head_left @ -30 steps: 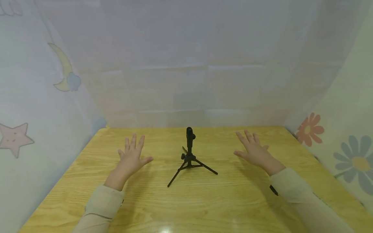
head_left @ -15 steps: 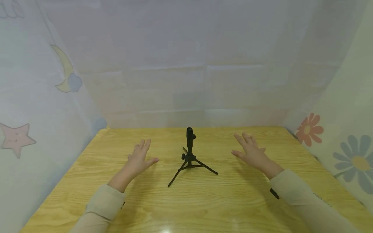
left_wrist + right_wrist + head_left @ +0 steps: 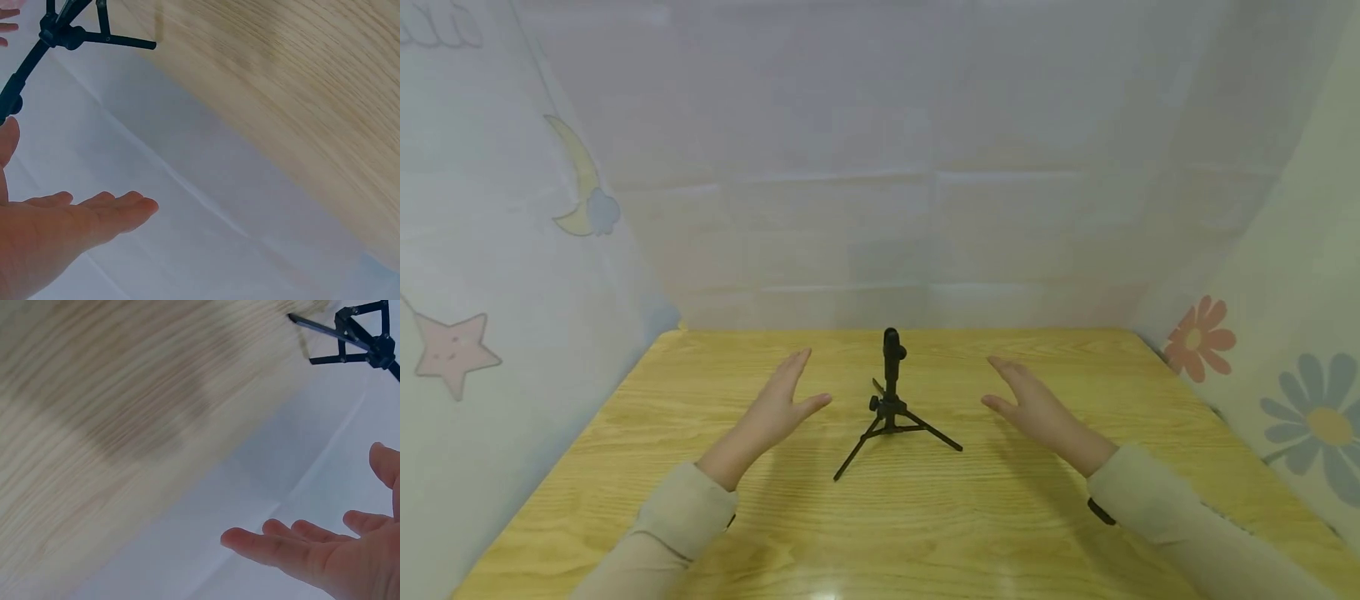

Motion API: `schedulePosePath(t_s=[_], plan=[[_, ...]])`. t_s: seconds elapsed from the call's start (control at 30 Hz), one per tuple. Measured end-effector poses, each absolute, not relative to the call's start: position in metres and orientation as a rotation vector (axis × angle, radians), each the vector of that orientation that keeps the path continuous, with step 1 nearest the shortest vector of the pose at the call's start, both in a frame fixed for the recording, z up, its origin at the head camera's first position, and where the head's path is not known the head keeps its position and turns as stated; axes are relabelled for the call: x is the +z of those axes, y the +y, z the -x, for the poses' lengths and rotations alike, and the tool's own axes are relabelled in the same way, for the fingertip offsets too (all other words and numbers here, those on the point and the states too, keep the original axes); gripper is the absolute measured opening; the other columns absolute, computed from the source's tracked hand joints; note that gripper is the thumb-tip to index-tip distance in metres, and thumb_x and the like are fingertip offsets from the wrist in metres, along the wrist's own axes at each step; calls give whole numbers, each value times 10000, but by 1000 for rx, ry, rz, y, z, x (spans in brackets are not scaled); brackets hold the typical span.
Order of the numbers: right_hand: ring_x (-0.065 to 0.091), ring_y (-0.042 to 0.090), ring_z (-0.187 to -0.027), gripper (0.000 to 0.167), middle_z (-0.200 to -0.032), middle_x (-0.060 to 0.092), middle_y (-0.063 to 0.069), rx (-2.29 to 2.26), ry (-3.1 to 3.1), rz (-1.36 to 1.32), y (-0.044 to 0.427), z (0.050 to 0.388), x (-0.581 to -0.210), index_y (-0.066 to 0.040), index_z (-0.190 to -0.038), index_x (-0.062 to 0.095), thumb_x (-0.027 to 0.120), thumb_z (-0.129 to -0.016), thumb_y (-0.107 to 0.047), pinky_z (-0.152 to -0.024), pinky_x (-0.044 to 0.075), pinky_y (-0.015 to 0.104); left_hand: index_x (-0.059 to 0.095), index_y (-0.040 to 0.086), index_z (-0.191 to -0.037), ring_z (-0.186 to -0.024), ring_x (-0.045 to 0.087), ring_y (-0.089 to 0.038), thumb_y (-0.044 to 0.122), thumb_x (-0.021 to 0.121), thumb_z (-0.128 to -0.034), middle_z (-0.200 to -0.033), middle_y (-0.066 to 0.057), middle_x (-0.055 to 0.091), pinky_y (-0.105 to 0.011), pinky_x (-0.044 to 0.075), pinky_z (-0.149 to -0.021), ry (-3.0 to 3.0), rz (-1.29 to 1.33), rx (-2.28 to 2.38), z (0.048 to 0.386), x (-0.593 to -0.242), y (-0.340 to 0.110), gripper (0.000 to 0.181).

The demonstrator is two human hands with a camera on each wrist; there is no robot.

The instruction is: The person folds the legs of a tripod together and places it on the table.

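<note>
A small black tripod stand [image 3: 891, 407] stands upright on the wooden table, its legs spread and a knob on its upper post. To its left my left hand [image 3: 771, 417] hovers above the table, fingers straight and thumb apart, touching nothing. On the other side my right hand [image 3: 1041, 415] is held much the same way, also apart from the stand. In the left wrist view the tripod [image 3: 59, 31] appears at the top left, beyond the left hand [image 3: 69, 228]. The right wrist view has the tripod [image 3: 369, 344] at the top right, above the right hand [image 3: 325, 550].
The light wooden table [image 3: 880, 533] ends at a pale cloth backdrop [image 3: 850, 167] behind. Side sheets carry a moon [image 3: 577, 175], a star [image 3: 456, 352] and flowers [image 3: 1200, 339].
Both hands have moved inward toward the tripod, the left one farther. Their spread fingers have come together and the palms have turned to face each other. The tripod has stayed in place.
</note>
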State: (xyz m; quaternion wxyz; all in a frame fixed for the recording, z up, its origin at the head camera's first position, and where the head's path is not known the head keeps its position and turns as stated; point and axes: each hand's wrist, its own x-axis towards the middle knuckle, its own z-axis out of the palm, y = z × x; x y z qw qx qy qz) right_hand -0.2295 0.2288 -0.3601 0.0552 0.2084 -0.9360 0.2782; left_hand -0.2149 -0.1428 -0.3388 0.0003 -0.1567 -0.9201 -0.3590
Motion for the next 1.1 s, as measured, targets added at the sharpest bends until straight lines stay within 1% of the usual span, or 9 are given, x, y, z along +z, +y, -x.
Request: schedulePosePath(t_s=[0.1, 0.23, 0.43, 0.53, 0.63, 0.73, 0.83, 0.97, 1.1], plan=[[319, 520, -1313, 639, -1443, 348, 335, 871, -2787, -655, 223, 226, -361, 102, -1457, 306, 628, -956, -130, -1017, 304, 656, 114, 21, -1551, -1450, 65, -408, 303, 616, -969, -1589, -231, 70, -591, 131, -1125, -2882, 506, -1165, 213, -336, -138, 819], [347, 498, -1310, 614, -1437, 382, 311, 945, -2742, -646, 212, 221, -363, 86, -1447, 348, 639, -948, -123, -1017, 322, 639, 138, 45, -1556, -1452, 77, -398, 305, 620, -967, -1592, -216, 89, -597, 151, -1121, -2870, 515, -1175, 212, -334, -133, 804], [464, 493, -1196, 598, -1418, 405, 305, 1048, -2699, -634, 198, 215, -363, 73, -1437, 379, 655, -932, -89, -929, 423, 611, 176, 83, -1558, -1455, 119, -367, 271, 634, -960, -1595, -172, 142, -571, 162, -1130, -2819, 509, -1251, 215, -331, -120, 776], [499, 487, -1149, 582, -1394, 428, 309, 1081, -2675, -623, 193, 212, -365, 80, -1416, 406, 669, -915, -58, -895, 452, 596, 179, 99, -1560, -1455, 135, -352, 272, 640, -956, -1595, -153, 159, -558, 175, -1133, -2782, 514, -1295, 218, -331, -113, 779], [513, 491, -1130, 560, -1370, 451, 310, 1108, -2664, -627, 189, 210, -368, 85, -1393, 433, 676, -904, -40, -883, 467, 585, 196, 96, -1556, -1451, 162, -345, 253, 651, -950, -1590, -142, 189, -547, 190, -1133, -2730, 512, -1321, 220, -331, -107, 774], [515, 491, -1126, 544, -1361, 464, 303, 1142, -2663, -627, 185, 209, -371, 78, -1382, 453, 679, -900, -34, -870, 479, 577, 220, 65, -1546, -1442, 190, -353, 217, 661, -943, -1578, -153, 221, -542, 205, -1130, -2674, 527, -1339, 220, -332, -103, 763], [511, 487, -1140, 540, -1369, 466, 289, 1186, -2670, -605, 182, 209, -374, 61, -1384, 465, 681, -898, -32, -873, 480, 574, 234, 51, -1539, -1428, 227, -361, 191, 665, -939, -1573, -155, 237, -538, 259, -1110, -2634, 551, -1388, 221, -332, -98, 752], [508, 484, -1153, 529, -1363, 474, 279, 1244, -2682, -560, 178, 210, -376, 48, -1378, 484, 686, -895, -30, -879, 485, 556, 239, 61, -1540, -1382, 309, -389, 171, 665, -939, -1566, -148, 255, -557, 342, -1055, -2593, 585, -1473, 222, -332, -91, 745], [504, 480, -1164, 510, -1353, 485, 270, 1306, -2695, -518, 175, 208, -378, 38, -1365, 505, 688, -894, -32, -857, 513, 510, 249, 65, -1538, -1350, 351, -410, 142, 666, -934, -1560, -148, 270, -572, 365, -1031, -2553, 613, -1522, 221, -330, -83, 738]])
